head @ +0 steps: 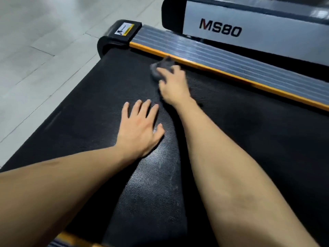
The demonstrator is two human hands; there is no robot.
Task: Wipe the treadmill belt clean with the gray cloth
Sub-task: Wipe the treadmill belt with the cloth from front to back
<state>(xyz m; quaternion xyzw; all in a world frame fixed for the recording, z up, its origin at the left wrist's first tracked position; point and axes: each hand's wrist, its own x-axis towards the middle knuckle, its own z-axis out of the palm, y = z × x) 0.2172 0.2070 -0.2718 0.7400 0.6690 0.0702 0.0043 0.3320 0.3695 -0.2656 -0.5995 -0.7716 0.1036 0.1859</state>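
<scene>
My right hand [171, 82] has its fingers curled over the gray cloth [161, 69], bunching it and pressing it down on the treadmill belt [85, 111] at the belt's far edge, right against the orange trim [204, 68] and not far from the black end cap [122, 32] at the belt's rear corner. I judge the cloth is wadded like this so I can scrub into the seam along the rail, where dirt collects. My left hand [140, 129] lies flat on the middle of the belt, fingers straight and spread, gripping nothing; I take it as a brace that carries my weight while I reach across. Between my forearms the textured black belt shows pale dusty smears, so the near part looks unwiped as yet. Beyond the trim runs the ribbed gray side rail [231, 56], then a neighbouring machine marked MS80 [220, 29]. Pale floor tiles [44, 50] lie off the belt's rear end
</scene>
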